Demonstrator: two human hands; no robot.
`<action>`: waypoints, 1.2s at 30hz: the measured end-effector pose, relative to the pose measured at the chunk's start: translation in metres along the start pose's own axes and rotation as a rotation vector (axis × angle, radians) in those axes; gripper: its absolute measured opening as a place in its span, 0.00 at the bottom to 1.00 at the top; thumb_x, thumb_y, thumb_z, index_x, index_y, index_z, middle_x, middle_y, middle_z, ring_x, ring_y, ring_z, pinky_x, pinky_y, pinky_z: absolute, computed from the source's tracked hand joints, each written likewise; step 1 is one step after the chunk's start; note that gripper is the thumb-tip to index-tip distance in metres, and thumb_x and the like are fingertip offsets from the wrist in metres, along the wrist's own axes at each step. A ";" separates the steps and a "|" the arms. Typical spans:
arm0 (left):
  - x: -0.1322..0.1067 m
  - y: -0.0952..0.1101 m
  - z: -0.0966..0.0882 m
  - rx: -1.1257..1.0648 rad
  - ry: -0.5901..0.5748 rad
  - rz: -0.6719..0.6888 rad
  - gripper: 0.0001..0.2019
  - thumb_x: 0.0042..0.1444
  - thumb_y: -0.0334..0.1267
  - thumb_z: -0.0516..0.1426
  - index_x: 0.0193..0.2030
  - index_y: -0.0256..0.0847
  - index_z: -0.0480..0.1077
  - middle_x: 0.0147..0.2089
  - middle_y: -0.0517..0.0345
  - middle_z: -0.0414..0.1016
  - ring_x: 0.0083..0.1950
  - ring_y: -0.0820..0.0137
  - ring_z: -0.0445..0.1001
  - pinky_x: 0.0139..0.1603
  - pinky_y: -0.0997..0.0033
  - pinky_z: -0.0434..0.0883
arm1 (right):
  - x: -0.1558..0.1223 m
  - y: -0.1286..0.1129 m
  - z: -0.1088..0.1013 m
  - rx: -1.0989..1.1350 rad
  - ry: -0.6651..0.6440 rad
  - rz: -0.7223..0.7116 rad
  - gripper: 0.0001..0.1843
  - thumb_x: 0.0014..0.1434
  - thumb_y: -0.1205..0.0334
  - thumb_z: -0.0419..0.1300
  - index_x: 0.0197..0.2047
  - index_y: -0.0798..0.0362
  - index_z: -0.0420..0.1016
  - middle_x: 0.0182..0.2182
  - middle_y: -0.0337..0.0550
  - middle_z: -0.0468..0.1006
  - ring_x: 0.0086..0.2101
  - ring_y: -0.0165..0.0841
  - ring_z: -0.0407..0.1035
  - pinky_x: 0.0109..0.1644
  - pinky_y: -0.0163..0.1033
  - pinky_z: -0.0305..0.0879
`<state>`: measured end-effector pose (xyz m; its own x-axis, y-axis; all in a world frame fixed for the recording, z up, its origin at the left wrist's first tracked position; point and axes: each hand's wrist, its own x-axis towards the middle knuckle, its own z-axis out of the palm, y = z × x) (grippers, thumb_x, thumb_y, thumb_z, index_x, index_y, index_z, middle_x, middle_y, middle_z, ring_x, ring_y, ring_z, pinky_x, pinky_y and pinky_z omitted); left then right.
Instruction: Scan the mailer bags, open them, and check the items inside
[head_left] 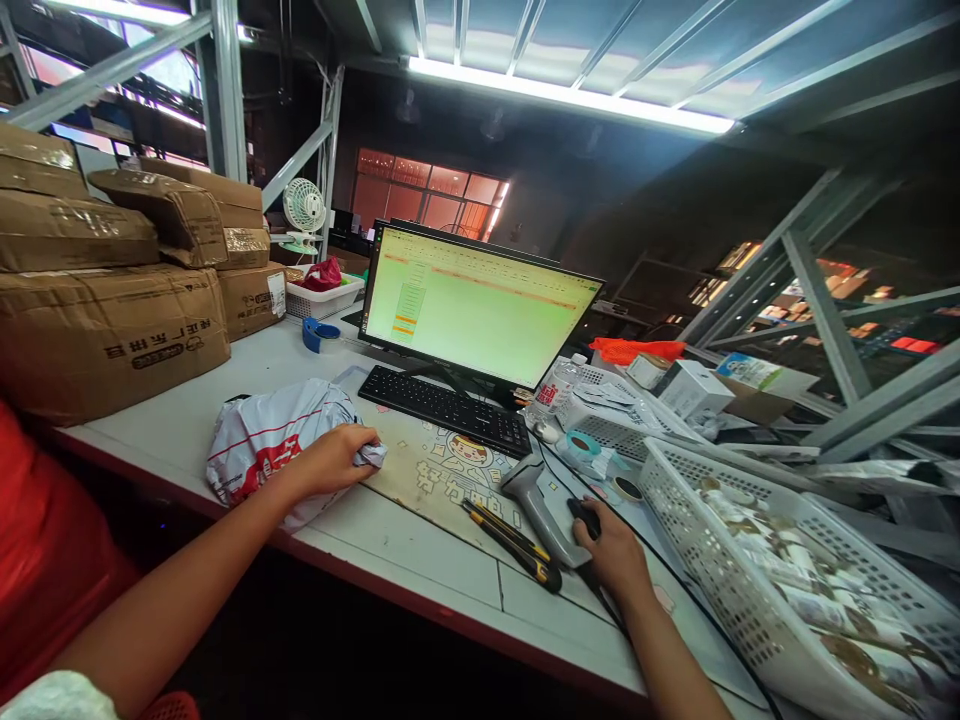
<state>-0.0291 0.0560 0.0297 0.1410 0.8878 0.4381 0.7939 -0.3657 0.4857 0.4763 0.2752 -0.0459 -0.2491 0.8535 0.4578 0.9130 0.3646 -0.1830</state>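
My left hand (346,460) is closed round the gathered end of a white and red plastic bag (281,430), which lies full on the desk; what is inside is hidden. My right hand (611,550) is wrapped over a black computer mouse (586,516) at the right of the desk mat (420,465). Just left of that hand lies a grey barcode scanner (541,512), and beside it a yellow and black utility knife (514,545). A black keyboard (442,408) sits below the monitor (480,305), whose screen shows a greenish spreadsheet.
Cardboard boxes (112,335) are stacked at the left. A blue tape dispenser (320,335), a white basket (326,295) and a small fan (304,207) stand behind the bag. On the right are a water bottle (559,385), tape rolls (583,446) and a perforated basket (705,555) of rolled labels.
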 end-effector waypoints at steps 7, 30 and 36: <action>-0.001 0.000 0.001 0.001 0.003 -0.010 0.07 0.58 0.36 0.58 0.43 0.41 0.70 0.42 0.54 0.75 0.44 0.63 0.73 0.48 0.65 0.66 | -0.001 -0.002 -0.001 -0.020 0.080 -0.057 0.23 0.60 0.46 0.49 0.48 0.52 0.74 0.61 0.54 0.69 0.54 0.47 0.72 0.53 0.49 0.71; 0.000 -0.001 0.001 0.003 0.000 -0.007 0.05 0.58 0.35 0.58 0.42 0.41 0.70 0.41 0.55 0.75 0.44 0.64 0.73 0.47 0.66 0.66 | -0.001 -0.007 -0.005 -0.057 -0.057 0.059 0.31 0.60 0.46 0.49 0.59 0.54 0.73 0.50 0.54 0.81 0.46 0.48 0.76 0.51 0.50 0.70; 0.000 0.000 0.001 0.005 0.000 -0.003 0.05 0.58 0.35 0.57 0.42 0.41 0.70 0.41 0.55 0.75 0.43 0.63 0.73 0.47 0.65 0.67 | -0.002 -0.006 -0.003 -0.059 -0.025 0.051 0.32 0.59 0.47 0.50 0.60 0.55 0.73 0.49 0.54 0.82 0.45 0.48 0.77 0.50 0.51 0.71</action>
<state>-0.0289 0.0562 0.0287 0.1384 0.8889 0.4367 0.7975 -0.3615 0.4831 0.4721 0.2697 -0.0428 -0.2094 0.8794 0.4274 0.9420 0.2987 -0.1531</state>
